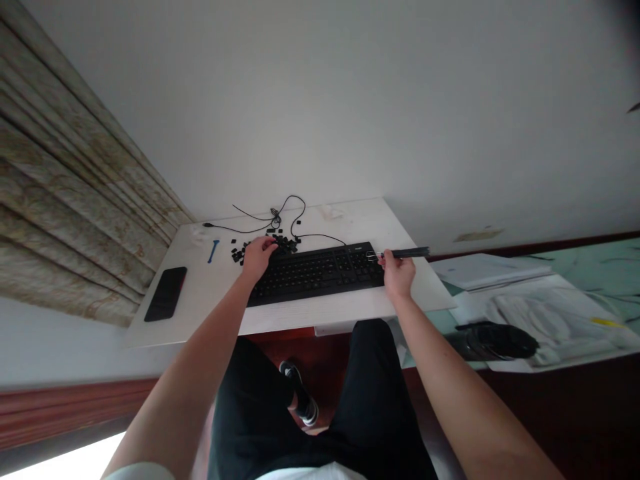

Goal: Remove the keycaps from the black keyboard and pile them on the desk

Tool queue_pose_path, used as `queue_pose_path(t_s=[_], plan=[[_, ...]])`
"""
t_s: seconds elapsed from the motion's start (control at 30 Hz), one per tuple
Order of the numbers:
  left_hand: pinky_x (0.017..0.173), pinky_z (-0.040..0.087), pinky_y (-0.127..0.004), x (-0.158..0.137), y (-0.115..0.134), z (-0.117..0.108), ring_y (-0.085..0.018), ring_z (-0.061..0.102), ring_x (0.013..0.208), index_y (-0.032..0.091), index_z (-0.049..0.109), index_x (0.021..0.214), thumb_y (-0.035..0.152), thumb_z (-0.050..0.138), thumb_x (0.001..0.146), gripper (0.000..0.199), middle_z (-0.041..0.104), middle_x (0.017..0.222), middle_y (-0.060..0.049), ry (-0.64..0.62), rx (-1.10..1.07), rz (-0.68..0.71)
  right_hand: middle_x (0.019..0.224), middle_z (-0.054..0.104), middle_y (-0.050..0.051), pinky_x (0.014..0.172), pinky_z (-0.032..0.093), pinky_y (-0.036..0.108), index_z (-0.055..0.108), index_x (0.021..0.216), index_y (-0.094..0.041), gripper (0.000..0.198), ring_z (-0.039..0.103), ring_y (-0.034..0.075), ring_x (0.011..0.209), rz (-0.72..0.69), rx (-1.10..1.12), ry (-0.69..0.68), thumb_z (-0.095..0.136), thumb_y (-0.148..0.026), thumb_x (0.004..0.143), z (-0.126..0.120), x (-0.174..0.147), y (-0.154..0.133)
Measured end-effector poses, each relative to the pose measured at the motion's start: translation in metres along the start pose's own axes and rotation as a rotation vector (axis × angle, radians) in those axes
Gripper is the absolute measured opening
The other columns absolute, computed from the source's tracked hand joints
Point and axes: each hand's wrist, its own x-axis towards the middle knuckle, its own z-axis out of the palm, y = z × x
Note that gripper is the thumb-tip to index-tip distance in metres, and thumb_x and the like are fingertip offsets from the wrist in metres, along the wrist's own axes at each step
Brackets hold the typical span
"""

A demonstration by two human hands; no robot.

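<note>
A black keyboard (320, 272) lies on the white table, with several loose black keycaps (287, 245) heaped behind its left end. My left hand (259, 257) is over the keyboard's far left corner, beside the heap. Its thumb and fingers are drawn together, and whatever is between them is too small or hidden to make out. At the keyboard's right end, my right hand (399, 272) is closed around a wire keycap puller (411, 253) with a dark handle. The puller's wire loops point left, above the right-hand keys.
A black cable (276, 217) curls behind the keyboard. Left of the keycaps lie a small blue tool (213, 251) and a dark phone (166, 294). Right of the white table (195, 300), a lower glass surface bears a white box (487, 271) and a black pouch-like item (497, 341).
</note>
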Motion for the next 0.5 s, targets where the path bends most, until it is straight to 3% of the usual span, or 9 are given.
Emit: queue_pose_path(t_s=[0.2,0.5], plan=[[0.1,0.048,-0.033,0.023,-0.015,-0.015,-0.021,0.065,0.103,0.019,0.074,0.114,0.023,0.053,0.091,0.031,0.075,0.111,-0.006,-0.053,0.166,-0.126,0.074,0.072,0.006,0.066,0.057,0.035,0.064,0.088,-0.017,0.046,0.069,0.02,0.063,0.004,0.004,0.0,0.067,-0.062,0.079,-0.001,0.0,0.0],[0.097,0.047,-0.033,0.029,-0.046,-0.034,-0.025,0.065,0.11,0.02,0.071,0.119,0.028,0.049,0.091,0.036,0.074,0.118,-0.009,0.005,0.352,-0.245,0.075,0.072,0.007,0.064,0.056,0.035,0.063,0.087,-0.018,0.043,0.069,0.021,0.063,0.002,-0.016,0.002,0.067,-0.06,0.08,-0.001,-0.002,-0.006]])
